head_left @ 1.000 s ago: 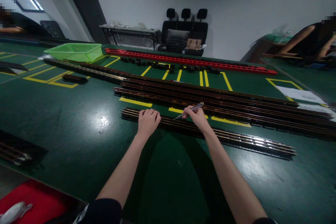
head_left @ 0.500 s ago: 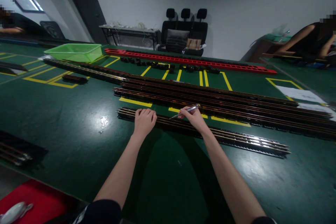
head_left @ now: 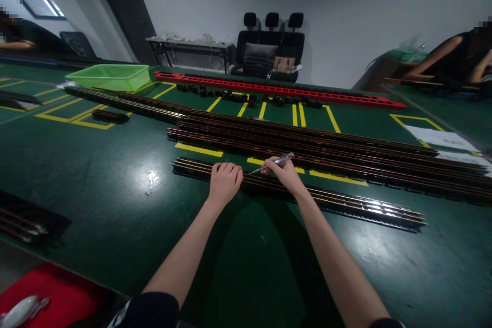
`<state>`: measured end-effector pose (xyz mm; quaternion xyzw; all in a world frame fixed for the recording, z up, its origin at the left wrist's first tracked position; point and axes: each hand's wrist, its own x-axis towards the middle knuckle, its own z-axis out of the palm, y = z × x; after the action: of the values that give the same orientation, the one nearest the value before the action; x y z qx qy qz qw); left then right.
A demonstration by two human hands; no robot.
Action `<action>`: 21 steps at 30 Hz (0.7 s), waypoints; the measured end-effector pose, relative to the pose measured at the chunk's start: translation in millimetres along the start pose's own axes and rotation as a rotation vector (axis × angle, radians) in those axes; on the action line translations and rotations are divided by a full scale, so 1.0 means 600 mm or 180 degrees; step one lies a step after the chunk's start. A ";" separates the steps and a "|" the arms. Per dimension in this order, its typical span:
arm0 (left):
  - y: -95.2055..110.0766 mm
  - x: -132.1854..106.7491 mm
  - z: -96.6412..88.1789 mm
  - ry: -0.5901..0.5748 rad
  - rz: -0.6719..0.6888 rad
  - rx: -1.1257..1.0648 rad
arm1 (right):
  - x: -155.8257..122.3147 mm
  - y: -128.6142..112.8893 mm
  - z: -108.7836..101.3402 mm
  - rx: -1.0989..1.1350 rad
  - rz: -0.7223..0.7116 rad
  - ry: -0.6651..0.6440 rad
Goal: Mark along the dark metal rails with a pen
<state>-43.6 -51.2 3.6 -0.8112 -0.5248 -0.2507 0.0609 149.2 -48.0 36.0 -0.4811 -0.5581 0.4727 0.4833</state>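
Observation:
A long dark rail with copper strips lies across the green table in front of me. My left hand rests on its near edge with the fingers curled over the rail, pressing it down. My right hand is closed on a slim screwdriver with a clear handle, tip pointing left and down at the rail's top.
Several more long rails lie side by side just beyond. Behind them sit a red bar, small black parts and a green basket. Other people sit at the far left and right edges. Papers lie at right.
My left hand has slid to the right along the rail, closer to the right hand. The right hand and screwdriver stay almost where they were.

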 end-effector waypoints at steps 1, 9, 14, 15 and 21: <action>-0.001 0.000 0.000 -0.0005 0.0002 0.0008 | 0.000 0.001 0.000 -0.0001 -0.0001 -0.0008; -0.002 -0.001 0.000 -0.0023 0.0007 -0.0008 | -0.002 -0.005 0.000 -0.0023 -0.0041 0.0006; -0.002 0.000 -0.001 -0.0035 -0.0009 -0.0025 | -0.001 -0.006 -0.007 -0.0040 -0.0045 0.0052; -0.002 0.000 -0.001 -0.0044 -0.0015 -0.0030 | 0.000 -0.005 -0.009 -0.0031 -0.0078 0.0047; -0.002 -0.002 0.000 -0.0032 -0.0003 0.0001 | -0.001 0.001 -0.018 0.0024 -0.0105 0.0060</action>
<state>-44.9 -51.7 3.0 -0.8122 -0.5254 -0.2465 0.0583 159.9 -47.8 36.0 -0.4745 -0.5596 0.4622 0.4981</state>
